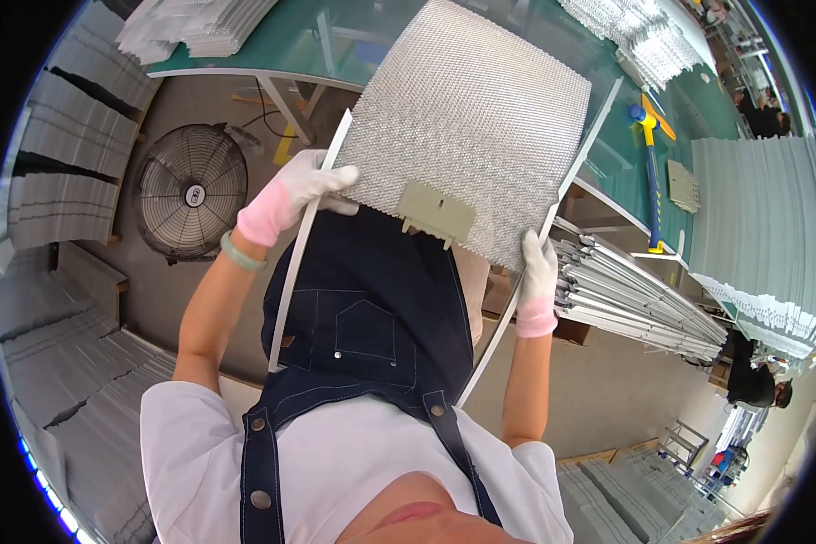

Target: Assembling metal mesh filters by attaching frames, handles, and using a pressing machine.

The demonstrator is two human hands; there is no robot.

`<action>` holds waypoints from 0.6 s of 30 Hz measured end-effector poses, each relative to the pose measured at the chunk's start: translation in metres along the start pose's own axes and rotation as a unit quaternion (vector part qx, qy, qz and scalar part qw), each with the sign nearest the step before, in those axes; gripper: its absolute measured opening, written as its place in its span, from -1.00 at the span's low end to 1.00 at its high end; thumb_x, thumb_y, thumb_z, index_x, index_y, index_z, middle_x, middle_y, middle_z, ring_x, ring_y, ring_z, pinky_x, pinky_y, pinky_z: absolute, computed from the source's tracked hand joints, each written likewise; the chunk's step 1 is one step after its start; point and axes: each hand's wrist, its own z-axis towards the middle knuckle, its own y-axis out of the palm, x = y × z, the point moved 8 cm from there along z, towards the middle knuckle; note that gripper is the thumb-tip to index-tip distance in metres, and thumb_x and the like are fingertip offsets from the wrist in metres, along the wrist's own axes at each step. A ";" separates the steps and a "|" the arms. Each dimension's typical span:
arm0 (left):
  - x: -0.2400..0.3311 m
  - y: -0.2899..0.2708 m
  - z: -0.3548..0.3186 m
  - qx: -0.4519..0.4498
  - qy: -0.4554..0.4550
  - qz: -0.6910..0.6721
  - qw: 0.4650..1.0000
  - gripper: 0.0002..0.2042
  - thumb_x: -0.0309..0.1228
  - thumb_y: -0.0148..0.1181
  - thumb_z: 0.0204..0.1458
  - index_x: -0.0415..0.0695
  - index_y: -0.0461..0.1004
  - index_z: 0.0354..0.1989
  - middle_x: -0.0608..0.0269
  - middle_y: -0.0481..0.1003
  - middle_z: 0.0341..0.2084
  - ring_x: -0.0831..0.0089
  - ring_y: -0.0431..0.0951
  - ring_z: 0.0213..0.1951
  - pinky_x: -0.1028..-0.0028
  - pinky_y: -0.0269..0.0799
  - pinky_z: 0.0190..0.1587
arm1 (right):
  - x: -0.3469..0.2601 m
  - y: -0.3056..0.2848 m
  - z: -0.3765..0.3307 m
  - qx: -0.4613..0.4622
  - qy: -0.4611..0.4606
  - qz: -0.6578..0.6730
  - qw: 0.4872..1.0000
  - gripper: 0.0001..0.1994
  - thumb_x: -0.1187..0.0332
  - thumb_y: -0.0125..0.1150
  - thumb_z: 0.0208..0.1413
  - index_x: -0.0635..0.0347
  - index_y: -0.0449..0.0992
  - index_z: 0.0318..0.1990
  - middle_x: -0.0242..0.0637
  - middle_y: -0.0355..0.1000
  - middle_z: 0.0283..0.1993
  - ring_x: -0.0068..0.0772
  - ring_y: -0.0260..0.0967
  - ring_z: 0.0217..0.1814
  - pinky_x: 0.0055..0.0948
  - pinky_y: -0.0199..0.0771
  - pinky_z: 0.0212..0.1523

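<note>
A silver metal mesh panel (471,100) lies before me, its far part over the green table and its near edge above my lap. Long, pale metal strips run along its two sides: the left strip (292,281) and the right strip (591,136). Both reach past the mesh toward my body. My left hand (301,192), in a white and pink glove, is closed round the left strip beside the mesh corner. Gloved alike, my right hand (539,283) grips the right strip near the other corner, its fingers partly hidden. A grey-green plastic piece (437,214) sits on the mesh's near edge.
A hammer (651,172) lies on the green table (290,41) at right, beside stacked grey sheets (757,218). Bundled metal strips (635,290) stick out below. A floor fan (193,193) stands at left near piled panels (72,145). Other people work far right.
</note>
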 end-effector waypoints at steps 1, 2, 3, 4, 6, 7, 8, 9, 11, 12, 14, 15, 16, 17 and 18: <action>-0.003 -0.004 -0.004 0.010 -0.019 0.016 1.000 -0.53 -0.22 0.15 -0.04 -0.34 0.29 -0.06 0.17 0.41 -0.21 0.46 0.47 -0.25 0.44 0.50 -0.24 | 0.007 -0.006 -0.003 0.007 0.011 -0.022 1.000 -0.76 0.37 0.00 0.11 0.33 0.31 -0.12 -0.51 0.27 -0.32 -0.73 0.15 -0.33 -0.66 0.22 -0.26; -0.006 -0.009 -0.005 0.034 -0.044 0.056 0.997 -0.53 -0.21 0.14 -0.04 -0.34 0.30 -0.07 0.19 0.41 -0.25 0.47 0.45 -0.26 0.43 0.50 -0.24 | 0.011 -0.009 -0.004 0.014 0.022 -0.044 0.999 -0.79 0.37 0.00 0.11 0.32 0.33 -0.16 -0.54 0.25 -0.36 -0.75 0.12 -0.37 -0.69 0.19 -0.31; -0.002 -0.010 -0.006 0.035 -0.046 0.057 0.997 -0.53 -0.21 0.14 -0.04 -0.34 0.30 -0.07 0.19 0.41 -0.25 0.47 0.45 -0.26 0.43 0.50 -0.24 | 0.013 -0.009 -0.003 0.014 0.025 -0.042 0.999 -0.79 0.37 0.00 0.11 0.32 0.33 -0.16 -0.54 0.25 -0.36 -0.75 0.12 -0.37 -0.69 0.19 -0.31; 0.005 -0.007 -0.007 0.023 -0.031 0.076 0.996 -0.53 -0.20 0.14 -0.05 -0.34 0.31 -0.08 0.18 0.40 -0.26 0.48 0.45 -0.26 0.43 0.51 -0.25 | 0.013 -0.008 -0.001 0.018 0.028 -0.045 0.998 -0.80 0.36 0.01 0.11 0.30 0.33 -0.19 -0.56 0.23 -0.39 -0.77 0.09 -0.39 -0.71 0.16 -0.34; 0.009 -0.007 0.000 0.010 -0.031 0.125 0.992 -0.52 -0.16 0.07 0.01 -0.37 0.31 -0.07 0.18 0.40 -0.23 0.49 0.41 -0.20 0.47 0.43 -0.13 | 0.008 -0.002 0.003 0.017 0.012 -0.038 0.999 -0.80 0.32 0.03 0.11 0.28 0.34 -0.22 -0.59 0.18 -0.43 -0.79 0.04 -0.41 -0.73 0.11 -0.40; 0.011 -0.007 0.011 0.007 -0.030 0.125 0.992 -0.52 -0.16 0.07 0.01 -0.37 0.31 -0.07 0.18 0.40 -0.23 0.49 0.41 -0.20 0.47 0.43 -0.13 | 0.008 -0.005 0.008 0.019 0.011 -0.039 0.999 -0.80 0.32 0.03 0.11 0.28 0.34 -0.22 -0.59 0.18 -0.43 -0.79 0.04 -0.41 -0.73 0.11 -0.40; 0.021 -0.012 0.024 0.048 0.035 0.105 0.993 -0.50 -0.11 0.09 -0.01 -0.37 0.33 -0.10 0.21 0.41 -0.24 0.50 0.40 -0.18 0.49 0.35 -0.08 | 0.009 -0.010 0.012 0.005 0.009 -0.052 0.999 -0.78 0.31 0.03 0.11 0.28 0.34 -0.20 -0.58 0.20 -0.42 -0.78 0.06 -0.40 -0.72 0.13 -0.39; 0.032 -0.014 0.038 0.085 0.100 0.084 0.988 -0.47 -0.07 0.10 -0.02 -0.38 0.35 -0.13 0.23 0.42 -0.26 0.52 0.39 -0.15 0.52 0.27 -0.03 | 0.004 -0.010 0.013 -0.006 0.007 -0.065 0.998 -0.76 0.30 0.04 0.11 0.29 0.34 -0.17 -0.56 0.22 -0.40 -0.77 0.07 -0.39 -0.70 0.15 -0.37; 0.052 -0.015 0.045 0.140 0.216 0.160 0.953 -0.57 -0.12 -0.03 0.08 -0.36 0.39 -0.22 0.29 0.42 -0.34 0.60 0.35 -0.24 0.57 0.23 -0.12 | -0.003 -0.009 0.014 -0.010 0.011 -0.163 0.987 -0.71 0.24 0.01 0.13 0.32 0.37 -0.17 -0.55 0.24 -0.40 -0.73 0.09 -0.37 -0.68 0.17 -0.35; 0.051 -0.011 0.049 0.118 0.201 0.134 0.963 -0.60 -0.16 -0.03 0.09 -0.34 0.40 -0.24 0.32 0.42 -0.36 0.62 0.35 -0.28 0.59 0.24 -0.17 | -0.019 -0.001 0.019 -0.013 -0.020 -0.124 0.992 -0.70 0.23 0.01 0.13 0.33 0.38 -0.18 -0.55 0.23 -0.41 -0.73 0.08 -0.37 -0.68 0.16 -0.36; 0.044 -0.017 0.047 0.114 0.169 0.093 0.975 -0.66 -0.21 -0.02 0.09 -0.32 0.40 -0.26 0.38 0.41 -0.40 0.66 0.34 -0.34 0.62 0.24 -0.24 | -0.043 0.020 0.038 -0.012 -0.098 -0.141 0.985 -0.70 0.23 0.01 0.13 0.35 0.38 -0.19 -0.56 0.21 -0.42 -0.73 0.06 -0.37 -0.67 0.14 -0.37; 0.044 -0.018 0.044 0.134 0.141 0.093 0.976 -0.68 -0.23 0.01 0.08 -0.31 0.41 -0.26 0.40 0.40 -0.42 0.67 0.33 -0.36 0.64 0.24 -0.26 | -0.048 0.020 0.049 -0.005 -0.132 -0.180 0.975 -0.70 0.23 0.01 0.13 0.35 0.38 -0.20 -0.57 0.19 -0.43 -0.73 0.05 -0.37 -0.67 0.14 -0.37; 0.042 -0.024 0.041 0.129 0.114 0.090 0.981 -0.70 -0.25 0.06 0.05 -0.30 0.41 -0.25 0.42 0.39 -0.43 0.68 0.32 -0.37 0.65 0.23 -0.28 | -0.042 0.027 0.055 -0.007 -0.105 -0.149 0.983 -0.74 0.23 0.01 0.12 0.31 0.37 -0.27 -0.58 0.17 -0.46 -0.74 0.03 -0.40 -0.67 0.11 -0.41; 0.040 -0.019 0.041 0.124 0.114 0.091 0.981 -0.70 -0.25 0.06 0.05 -0.30 0.41 -0.25 0.42 0.39 -0.43 0.68 0.32 -0.37 0.65 0.23 -0.28 | -0.038 0.033 0.057 -0.013 -0.078 -0.116 0.990 -0.76 0.24 0.02 0.12 0.28 0.37 -0.33 -0.60 0.14 -0.49 -0.74 0.01 -0.43 -0.66 0.09 -0.44; 0.036 -0.018 0.041 0.131 0.114 0.099 0.980 -0.69 -0.24 0.08 0.03 -0.30 0.41 -0.25 0.42 0.39 -0.44 0.68 0.32 -0.37 0.64 0.23 -0.28 | -0.019 0.018 0.065 -0.033 -0.053 -0.088 0.994 -0.80 0.26 0.03 0.11 0.19 0.34 -0.43 -0.64 0.10 -0.53 -0.77 -0.02 -0.48 -0.68 0.05 -0.50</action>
